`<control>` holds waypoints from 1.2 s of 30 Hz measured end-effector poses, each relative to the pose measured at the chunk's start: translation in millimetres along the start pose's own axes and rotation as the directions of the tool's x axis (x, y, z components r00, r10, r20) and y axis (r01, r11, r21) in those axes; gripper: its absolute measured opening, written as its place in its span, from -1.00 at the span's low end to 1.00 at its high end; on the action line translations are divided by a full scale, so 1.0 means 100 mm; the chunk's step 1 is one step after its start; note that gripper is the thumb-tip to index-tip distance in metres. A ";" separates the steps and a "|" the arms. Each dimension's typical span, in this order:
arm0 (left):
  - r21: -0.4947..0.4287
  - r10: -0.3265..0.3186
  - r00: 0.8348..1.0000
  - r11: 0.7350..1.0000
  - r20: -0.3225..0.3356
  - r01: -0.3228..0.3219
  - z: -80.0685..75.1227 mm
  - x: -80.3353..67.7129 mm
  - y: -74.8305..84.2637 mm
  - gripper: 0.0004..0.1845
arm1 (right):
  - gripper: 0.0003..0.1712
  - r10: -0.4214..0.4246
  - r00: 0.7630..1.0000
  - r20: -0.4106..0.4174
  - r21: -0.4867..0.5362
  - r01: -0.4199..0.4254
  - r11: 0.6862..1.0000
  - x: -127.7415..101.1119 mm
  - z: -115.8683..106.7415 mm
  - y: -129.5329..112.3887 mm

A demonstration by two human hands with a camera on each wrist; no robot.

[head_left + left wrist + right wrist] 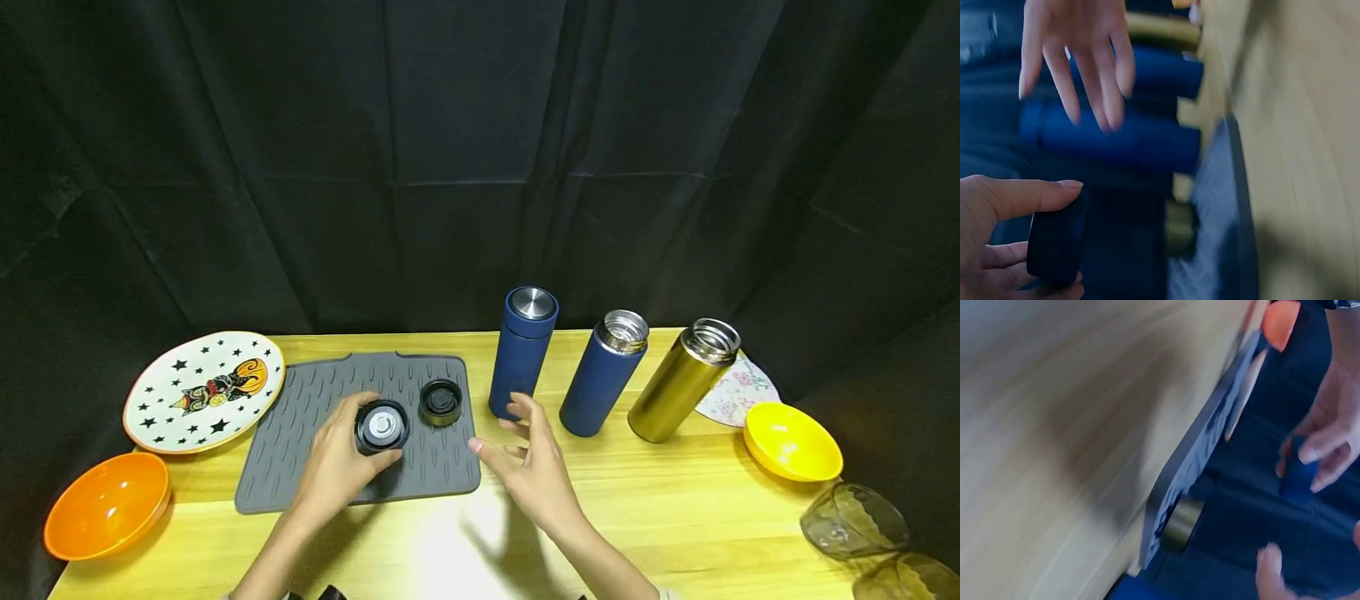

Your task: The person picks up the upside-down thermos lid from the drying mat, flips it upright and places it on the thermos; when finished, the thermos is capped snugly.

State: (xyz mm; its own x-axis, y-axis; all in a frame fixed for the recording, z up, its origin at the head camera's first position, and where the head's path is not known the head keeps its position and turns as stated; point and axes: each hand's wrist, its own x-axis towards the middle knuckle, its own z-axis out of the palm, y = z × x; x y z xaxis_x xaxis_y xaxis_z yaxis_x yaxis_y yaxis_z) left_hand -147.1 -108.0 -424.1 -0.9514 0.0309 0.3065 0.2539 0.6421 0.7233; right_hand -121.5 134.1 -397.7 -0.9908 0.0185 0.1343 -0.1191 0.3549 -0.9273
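Lid (pixel 382 426) sat on grey mat (pixel 315 392), gripped by left hand (pixel 337 462), thumb and fingers curled round it. Second lid (pixel 440 402) lay just beside. Right hand (pixel 528 471) hovered with fingers spread, grasping nothing, near capped blue flask (pixel 522 354).

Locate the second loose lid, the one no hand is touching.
In the head view the free lid lies on the grey mat near its far right corner, just right of the lid gripped by the left hand, left of the capped blue flask.
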 end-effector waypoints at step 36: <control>-0.590 -0.016 0.935 0.772 0.355 0.237 -0.04 -0.66 0.72 -0.20 | -0.77 -0.909 0.416 0.015 -0.250 0.882 0.400 -0.40 0.14 -0.07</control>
State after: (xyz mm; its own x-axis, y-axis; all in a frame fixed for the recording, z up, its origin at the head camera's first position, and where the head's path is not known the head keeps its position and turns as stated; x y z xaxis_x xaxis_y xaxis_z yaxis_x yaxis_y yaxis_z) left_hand -65.0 -66.8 -389.8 -0.9552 0.2907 0.0555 0.0734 0.0509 0.9960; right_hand -82.0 118.0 -401.1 -0.3053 -0.3287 0.8937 -0.9052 0.3915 -0.1653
